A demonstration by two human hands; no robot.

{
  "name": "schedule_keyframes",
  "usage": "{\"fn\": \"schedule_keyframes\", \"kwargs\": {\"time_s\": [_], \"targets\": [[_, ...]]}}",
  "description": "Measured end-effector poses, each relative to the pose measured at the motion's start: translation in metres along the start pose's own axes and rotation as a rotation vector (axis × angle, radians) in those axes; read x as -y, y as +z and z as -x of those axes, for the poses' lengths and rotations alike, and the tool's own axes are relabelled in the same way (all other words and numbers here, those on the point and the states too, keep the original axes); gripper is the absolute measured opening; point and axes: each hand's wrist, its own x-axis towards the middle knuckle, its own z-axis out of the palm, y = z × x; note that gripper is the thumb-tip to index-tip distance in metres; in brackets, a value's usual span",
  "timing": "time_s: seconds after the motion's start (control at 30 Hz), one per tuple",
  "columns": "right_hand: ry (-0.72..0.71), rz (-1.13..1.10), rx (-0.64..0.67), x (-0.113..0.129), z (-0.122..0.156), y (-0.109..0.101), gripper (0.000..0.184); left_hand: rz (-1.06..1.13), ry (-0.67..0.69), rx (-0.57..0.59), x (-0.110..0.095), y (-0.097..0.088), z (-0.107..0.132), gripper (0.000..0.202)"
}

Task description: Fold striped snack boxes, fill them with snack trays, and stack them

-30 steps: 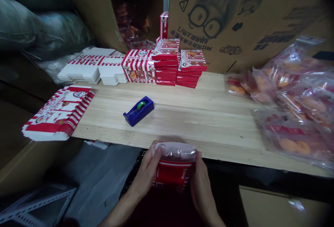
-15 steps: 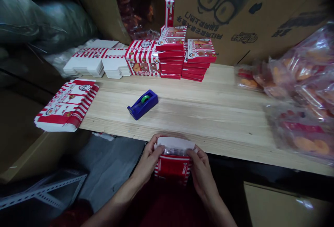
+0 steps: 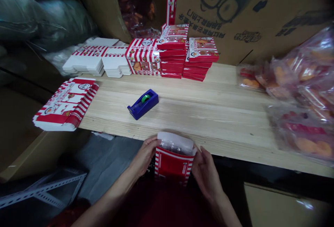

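In front of me, at the table's near edge, I hold a red-and-white striped carton upright, its white flap open. A clear plastic packet sits in its mouth, with the contents hard to make out. My left hand grips the carton's upper left side. My right hand is beside the right edge with fingers apart, and its fingertips are close to the carton. The carton's lower end is hidden in shadow.
A pine table carries a blue tape dispenser, flat carton blanks, and stacks of red boxes. Plastic bags of orange food lie on the right. Large cardboard cartons stand behind.
The packet has gone deeper into the carton, and the white flap now stands open behind it. My right hand has moved off the top to the carton's right side.
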Motion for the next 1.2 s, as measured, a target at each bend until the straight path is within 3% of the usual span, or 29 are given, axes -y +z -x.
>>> {"fn": "schedule_keyframes", "kwargs": {"time_s": [0.2, 0.3, 0.43, 0.53, 0.67, 0.8, 0.9, 1.0, 1.1, 1.2], "targets": [[-0.043, 0.115, 0.063, 0.026, 0.004, -0.007, 0.037, -0.057, 0.164, 0.037, -0.021, 0.031, 0.009, 0.028], [0.013, 0.066, 0.090, 0.033, 0.008, -0.008, 0.035, -0.047, 0.130, 0.051, -0.027, 0.038, 0.013, 0.034], [0.114, -0.066, 0.005, 0.021, 0.005, -0.015, 0.028, 0.013, -0.015, 0.059, -0.016, 0.025, 0.004, 0.021], [0.115, -0.052, -0.057, 0.014, 0.003, -0.018, 0.019, -0.042, 0.006, 0.069, -0.010, 0.006, -0.003, 0.015], [0.009, 0.058, 0.042, 0.015, 0.002, -0.020, 0.015, -0.191, 0.085, 0.255, -0.018, -0.015, -0.002, 0.020], [-0.119, 0.272, 0.153, 0.013, 0.001, -0.033, 0.024, -0.493, 0.222, 0.406, -0.028, -0.025, 0.001, 0.026], [-0.162, 0.369, 0.273, 0.015, 0.000, -0.044, 0.031, -0.629, 0.287, 0.376, -0.029, -0.029, -0.002, 0.023], [-0.189, 0.470, 0.362, 0.020, 0.000, -0.048, 0.034, -0.633, 0.298, 0.362, -0.028, -0.032, -0.005, 0.023], [-0.255, 0.561, 0.306, 0.019, -0.001, -0.045, 0.029, -0.634, 0.319, 0.356, -0.024, -0.029, -0.005, 0.023], [-0.297, 0.571, 0.250, 0.012, -0.005, -0.044, 0.024, -0.724, 0.432, 0.337, -0.017, -0.023, -0.006, 0.029]]}}
